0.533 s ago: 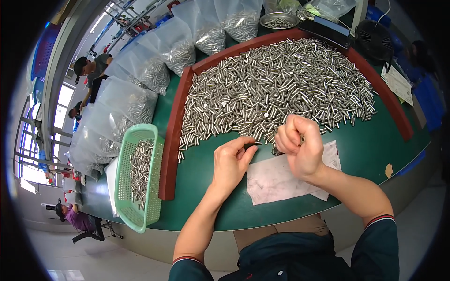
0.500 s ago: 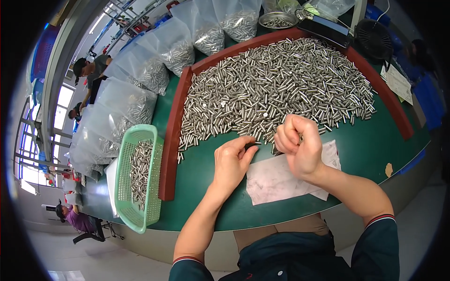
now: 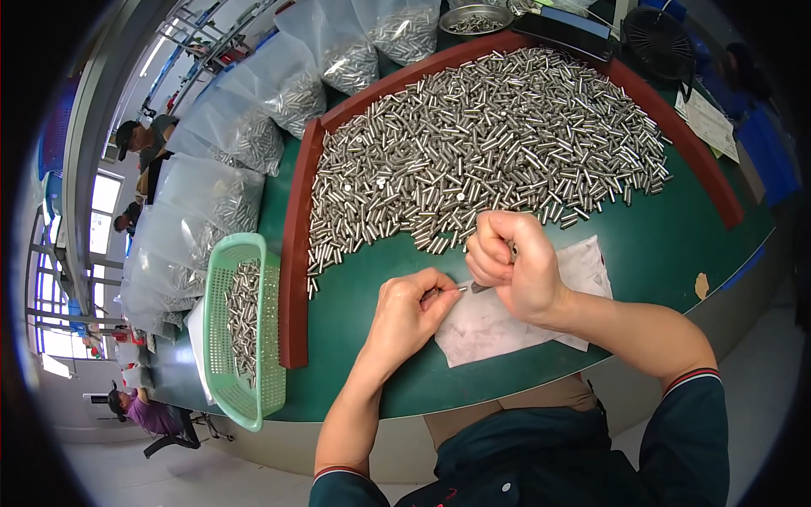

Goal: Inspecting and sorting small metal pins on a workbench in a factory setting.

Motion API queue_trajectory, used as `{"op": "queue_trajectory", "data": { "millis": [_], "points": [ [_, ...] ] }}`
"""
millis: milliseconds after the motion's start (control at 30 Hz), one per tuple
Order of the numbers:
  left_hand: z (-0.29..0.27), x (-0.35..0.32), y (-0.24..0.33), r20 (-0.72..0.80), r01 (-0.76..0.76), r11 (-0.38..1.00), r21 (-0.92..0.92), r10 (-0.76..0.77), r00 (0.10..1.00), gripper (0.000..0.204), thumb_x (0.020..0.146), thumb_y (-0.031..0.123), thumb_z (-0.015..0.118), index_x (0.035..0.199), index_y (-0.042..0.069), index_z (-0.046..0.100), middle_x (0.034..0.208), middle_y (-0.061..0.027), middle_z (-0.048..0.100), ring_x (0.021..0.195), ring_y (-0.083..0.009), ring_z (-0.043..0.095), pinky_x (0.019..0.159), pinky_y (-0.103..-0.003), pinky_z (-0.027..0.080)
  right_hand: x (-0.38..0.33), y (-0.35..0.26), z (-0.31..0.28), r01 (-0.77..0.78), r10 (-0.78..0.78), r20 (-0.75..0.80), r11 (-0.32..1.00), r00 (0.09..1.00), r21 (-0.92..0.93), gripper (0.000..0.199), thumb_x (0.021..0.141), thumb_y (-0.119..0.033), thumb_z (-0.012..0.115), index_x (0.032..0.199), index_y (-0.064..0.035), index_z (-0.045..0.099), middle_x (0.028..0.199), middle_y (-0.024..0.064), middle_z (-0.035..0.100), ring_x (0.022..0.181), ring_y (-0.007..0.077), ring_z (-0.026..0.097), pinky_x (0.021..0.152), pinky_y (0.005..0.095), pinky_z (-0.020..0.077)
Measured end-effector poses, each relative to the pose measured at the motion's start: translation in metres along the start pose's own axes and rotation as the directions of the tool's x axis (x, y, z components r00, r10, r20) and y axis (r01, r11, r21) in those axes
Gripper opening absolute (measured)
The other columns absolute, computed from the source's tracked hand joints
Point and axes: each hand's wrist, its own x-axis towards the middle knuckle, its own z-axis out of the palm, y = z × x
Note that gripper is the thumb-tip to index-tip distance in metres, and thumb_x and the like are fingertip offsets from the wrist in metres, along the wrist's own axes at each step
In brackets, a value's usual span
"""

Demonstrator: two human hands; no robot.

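My left hand (image 3: pixel 401 314) is closed in a pinch at the near edge of the pile, with a small silvery metal pin (image 3: pixel 462 289) showing at its fingertips. Close beside it, my right hand (image 3: pixel 525 272) is curled into a fist above a stained white cloth (image 3: pixel 471 335). A dark, flat tip (image 3: pixel 480 287) pokes out below the right fingers, near the pin; the fist hides the rest of what it holds. Beyond both hands lies a broad heap of short metal pins (image 3: pixel 498 144) on the green table (image 3: pixel 346 291).
Red-brown wooden rails (image 3: pixel 296 253) fence the heap. Left of them stands a light green plastic basket (image 3: pixel 272 338) with more pins. Clear bags of pins (image 3: pixel 296 97) line the far left. A phone (image 3: pixel 566 32) and metal bowl (image 3: pixel 473 21) sit behind. Other people work at left.
Both hands have come nearer to me, away from the heap, and closer together. The pin at the left fingertips now points at the dark tip under my right fist. The whole view has shifted slightly.
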Motion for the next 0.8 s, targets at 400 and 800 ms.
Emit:
{"op": "queue_trajectory", "data": {
  "millis": [400,800],
  "points": [
    [0.0005,0.0004,0.0017,-0.005,-0.004,1.0,-0.012,0.004,1.0,0.006,0.07,0.002,0.063,0.072,-0.002,0.061,0.05,0.0031,0.041,0.047,-0.0033,0.032,0.042,-0.021,0.028,-0.0004,0.0061,-0.0018,0.044,-0.044,0.043,0.999,0.998,-0.01,0.035,0.083,-0.023,0.033,0.051,-0.0116,0.028,0.041,-0.0023,0.025,0.038,0.0078,0.016,0.039,0.0245,0.0147],
    [0.001,0.0036,0.0009,-0.001,-0.014,1.0,-0.006,0.014,1.0,0.009,0.068,0.006,0.064,0.069,-0.001,0.059,0.047,-0.0079,0.046,0.041,-0.0143,0.042,0.043,-0.028,0.036,-0.0035,0.0095,0.0055,0.09,-0.078,0.092,0.986,0.993,-0.143,0.034,0.083,-0.02,0.034,0.051,-0.0097,0.027,0.043,-0.0021,0.026,0.04,0.0072,0.02,0.041,0.0233,0.0171]
  ]
}}
